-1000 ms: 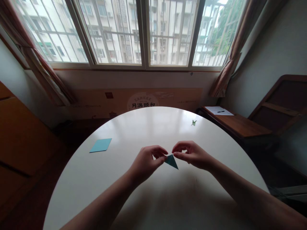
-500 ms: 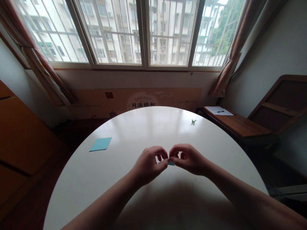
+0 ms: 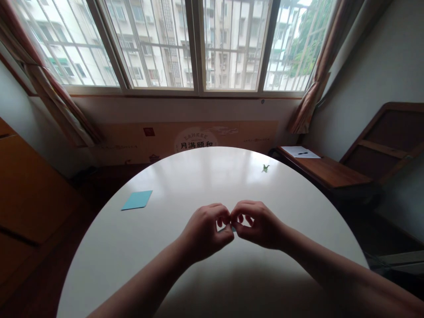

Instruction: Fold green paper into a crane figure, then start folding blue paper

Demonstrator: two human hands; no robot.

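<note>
Both hands meet over the middle of the white table, fingertips touching. My left hand (image 3: pixel 210 227) is closed in a pinch on a small piece of blue-green paper (image 3: pixel 233 229). From the other side my right hand (image 3: pixel 257 224) pinches the same paper between thumb and fingers. Most of that paper is hidden behind the fingers, so its folded shape cannot be made out. To the left a flat stack or sheet of light blue square paper (image 3: pixel 137 200) lies on the table. A small green folded paper figure (image 3: pixel 265 168) sits near the far right edge.
The round white table (image 3: pixel 159 181) reaches toward a long printed cardboard panel (image 3: pixel 126 139) under the barred window. At the right, a wooden chair or bench seat (image 3: pixel 331 170) carries white paper (image 3: pixel 300 152) with a pen. An orange-brown cabinet (image 3: pixel 29 185) stands at the left.
My thumbs have shifted slightly lower against the paper, and less of it shows between the hands. The whole view has moved a little.
</note>
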